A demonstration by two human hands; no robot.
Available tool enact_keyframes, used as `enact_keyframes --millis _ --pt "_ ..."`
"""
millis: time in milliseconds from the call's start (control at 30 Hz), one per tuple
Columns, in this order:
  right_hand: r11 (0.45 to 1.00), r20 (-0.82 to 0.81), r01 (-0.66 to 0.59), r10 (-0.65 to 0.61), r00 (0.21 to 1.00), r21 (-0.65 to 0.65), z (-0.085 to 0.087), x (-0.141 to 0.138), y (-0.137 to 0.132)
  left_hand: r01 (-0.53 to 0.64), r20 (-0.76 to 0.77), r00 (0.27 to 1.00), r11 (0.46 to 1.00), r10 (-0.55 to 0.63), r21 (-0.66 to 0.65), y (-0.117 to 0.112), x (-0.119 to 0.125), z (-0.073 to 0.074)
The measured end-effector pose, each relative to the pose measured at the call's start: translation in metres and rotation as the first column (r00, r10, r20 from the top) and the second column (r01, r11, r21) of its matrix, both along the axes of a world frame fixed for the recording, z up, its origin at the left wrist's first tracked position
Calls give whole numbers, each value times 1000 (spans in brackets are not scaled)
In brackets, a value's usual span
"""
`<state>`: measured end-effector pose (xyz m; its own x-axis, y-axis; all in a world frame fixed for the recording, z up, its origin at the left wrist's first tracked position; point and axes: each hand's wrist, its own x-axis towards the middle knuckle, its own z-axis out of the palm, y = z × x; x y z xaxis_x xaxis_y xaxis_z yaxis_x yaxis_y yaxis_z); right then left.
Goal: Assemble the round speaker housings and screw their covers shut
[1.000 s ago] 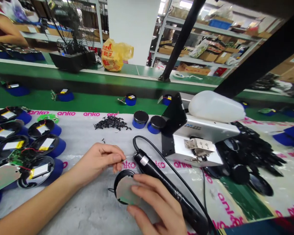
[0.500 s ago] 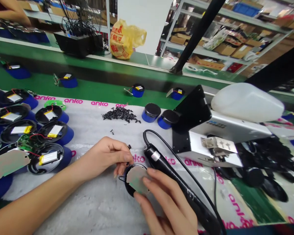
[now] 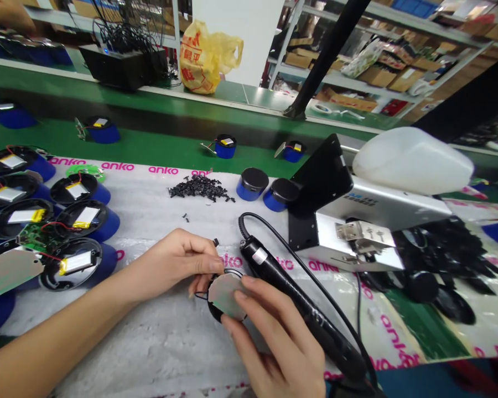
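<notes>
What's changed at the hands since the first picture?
The left hand has moved in to the rim of the round black housing; whether it grips anything is unclear. The camera view shifted too. The right hand stays on the housing's grey board; the black tool lies unmoved.

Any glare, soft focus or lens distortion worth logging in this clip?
In the head view, the left hand and right hand look fairly clear; the metal shelving behind is softer; the silver machine shows pale, bright faces; the black parts toward the right look smeared outward, perhaps from wide-angle stretching.
</notes>
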<state>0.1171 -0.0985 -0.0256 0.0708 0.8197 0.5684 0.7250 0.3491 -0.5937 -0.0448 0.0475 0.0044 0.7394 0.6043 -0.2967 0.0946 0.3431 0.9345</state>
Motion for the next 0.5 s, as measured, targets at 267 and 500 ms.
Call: enact_keyframes --millis 267,500 --pt "998 273 -60 65 960 -26 14 16 0 -30 -41 999 997 33 76 -4 0 5" --pt "999 123 -54 54 991 -3 7 6 0 -76 -72 994 996 79 44 -6 6 3"
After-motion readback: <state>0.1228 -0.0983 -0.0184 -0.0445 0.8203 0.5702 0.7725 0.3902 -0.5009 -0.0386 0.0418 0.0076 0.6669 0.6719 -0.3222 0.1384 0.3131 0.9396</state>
